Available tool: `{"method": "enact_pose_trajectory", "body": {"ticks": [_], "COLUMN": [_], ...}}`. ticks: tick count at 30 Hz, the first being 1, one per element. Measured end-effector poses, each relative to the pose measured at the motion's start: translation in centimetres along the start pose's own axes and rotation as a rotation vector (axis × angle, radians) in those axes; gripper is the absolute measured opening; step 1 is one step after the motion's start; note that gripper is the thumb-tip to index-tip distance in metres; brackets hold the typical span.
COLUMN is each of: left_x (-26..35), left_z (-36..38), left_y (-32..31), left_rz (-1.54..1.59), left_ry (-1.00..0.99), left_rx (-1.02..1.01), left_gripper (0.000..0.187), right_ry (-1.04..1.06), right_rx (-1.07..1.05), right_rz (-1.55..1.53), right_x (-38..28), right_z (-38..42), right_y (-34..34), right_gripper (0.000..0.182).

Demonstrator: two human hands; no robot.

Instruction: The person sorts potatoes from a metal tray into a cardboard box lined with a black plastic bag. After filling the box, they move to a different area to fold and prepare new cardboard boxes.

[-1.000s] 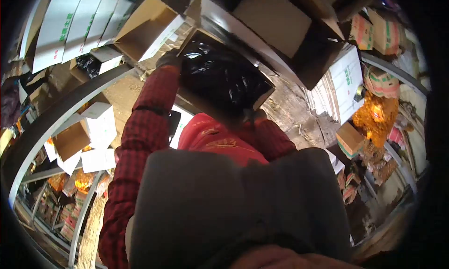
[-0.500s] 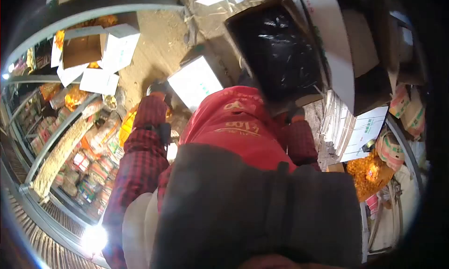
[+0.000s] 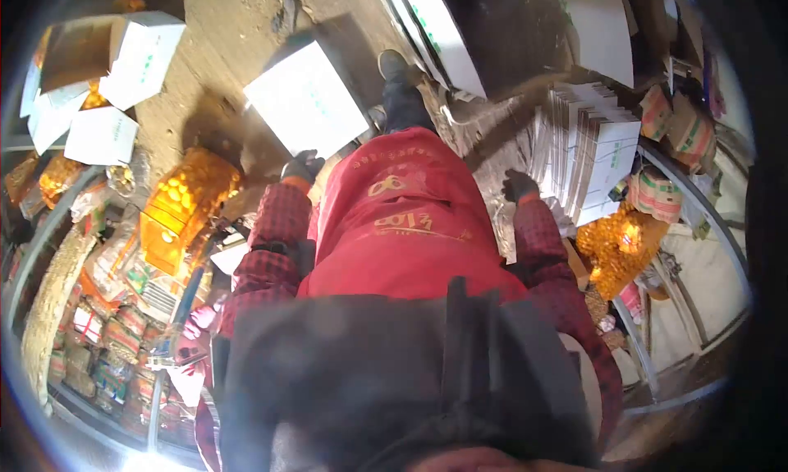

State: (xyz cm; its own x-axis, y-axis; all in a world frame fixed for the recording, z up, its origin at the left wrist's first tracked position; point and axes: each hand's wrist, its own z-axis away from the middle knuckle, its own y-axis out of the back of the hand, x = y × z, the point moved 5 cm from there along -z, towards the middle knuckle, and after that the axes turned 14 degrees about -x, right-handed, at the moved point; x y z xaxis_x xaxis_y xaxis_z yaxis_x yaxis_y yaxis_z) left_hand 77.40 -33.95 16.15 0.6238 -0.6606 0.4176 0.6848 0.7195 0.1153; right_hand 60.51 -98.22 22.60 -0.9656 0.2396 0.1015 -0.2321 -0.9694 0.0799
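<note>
My left hand (image 3: 304, 167), in a dark glove, hangs beside the red apron (image 3: 402, 217), near the lower edge of a white box (image 3: 308, 101). Its fingers are apart and hold nothing. On the other side of the apron is my right hand (image 3: 518, 185), also dark-gloved, with fingers spread and nothing in them. It is nearest to a stack of flattened white cartons (image 3: 587, 148). One dark shoe (image 3: 394, 64) shows beyond the apron.
An open white carton (image 3: 148, 60) stands at the upper left, above an orange mesh bag (image 3: 185, 197). Another orange mesh bag (image 3: 620, 246) lies at the right by a curved metal rail (image 3: 698, 194). Large open boxes (image 3: 603, 29) fill the upper right.
The view has shifted. Both hands now show more fully, away from the apron's sides. The black-lined box near the right hand has moved out toward the top, and a leg has come into view.
</note>
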Motion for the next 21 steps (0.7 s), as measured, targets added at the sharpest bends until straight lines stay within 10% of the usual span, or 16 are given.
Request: {"method": "enact_pose_trajectory", "body": {"ticks": [3, 9, 12, 15, 21], "left_x": [1.2, -8.8, -22.4, -10.2, -11.2], "left_z": [4.6, 5.6, 1.6, 5.8, 4.9], "left_y": [-0.8, -7.0, -16.0, -18.3, -21.0], "left_rz": [-0.051, 0.073, 0.294, 0.004, -0.202], "left_ry": [0.040, 0.226, 0.216, 0.362, 0.261], "left_rx": [0.020, 0.120, 0.117, -0.017, 0.040], "left_gripper": [0.049, 0.044, 0.039, 0.039, 0.044], "right_ry": [0.040, 0.113, 0.225, 0.296, 0.279], "right_rx": [0.064, 0.123, 0.416, 0.520, 0.555], "right_rz": [0.023, 1.258, 1.168, 1.057, 0.920], "right_x": [5.6, -4.7, -12.1, -16.3, -17.0], "right_z": [-3.0, -12.6, -17.1, -23.4, -32.1], "right_y": [1.0, -3.2, -6.2, -7.2, -8.2], "right_gripper": [0.044, 0.036, 0.036, 0.036, 0.037]}}
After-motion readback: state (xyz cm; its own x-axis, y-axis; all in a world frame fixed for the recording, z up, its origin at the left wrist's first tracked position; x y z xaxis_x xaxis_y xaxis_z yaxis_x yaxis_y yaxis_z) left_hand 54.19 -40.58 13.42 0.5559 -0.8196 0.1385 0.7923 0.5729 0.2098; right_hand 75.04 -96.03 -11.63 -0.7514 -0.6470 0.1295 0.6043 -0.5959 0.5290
